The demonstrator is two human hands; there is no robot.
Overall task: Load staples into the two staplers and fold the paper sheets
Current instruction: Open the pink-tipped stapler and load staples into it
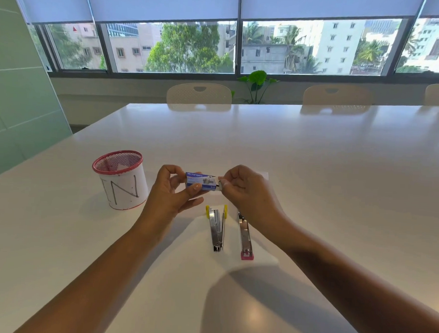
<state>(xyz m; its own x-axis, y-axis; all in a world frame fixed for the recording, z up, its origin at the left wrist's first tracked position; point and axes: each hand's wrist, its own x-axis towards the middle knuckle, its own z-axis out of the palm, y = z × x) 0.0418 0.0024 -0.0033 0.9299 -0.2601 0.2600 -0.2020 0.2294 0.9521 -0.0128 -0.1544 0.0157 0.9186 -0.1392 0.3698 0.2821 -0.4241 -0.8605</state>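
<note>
Staples box (pixel 200 181), small and blue with white lettering on its top face, is held above the white surface (pixel 314 170) between both hands, its long axis running left to right. The left hand (pixel 172 189) has its grip curled round the box's left end, thumb along the near edge and fingers behind. The right hand (pixel 245 186) pinches something small and pale at the box's right end, where a dark gap shows; what exactly it pinches cannot be told.

Below the hands two staplers lie on paper sheets (pixel 234 257) spread flat on the surface. The yellow stapler (pixel 217 229) is opened up, its two shiny metal arms splayed in a narrow V, the yellow ends away from the person and the hinge toward them. Just beside it on the right, apart from it, the pink stapler (pixel 245 236) lies with its long axis also running away from the person, pink end nearest.

To the left stands a red-rimmed mesh cup (pixel 121 179) wrapped in white paper with hand-drawn letters.
</note>
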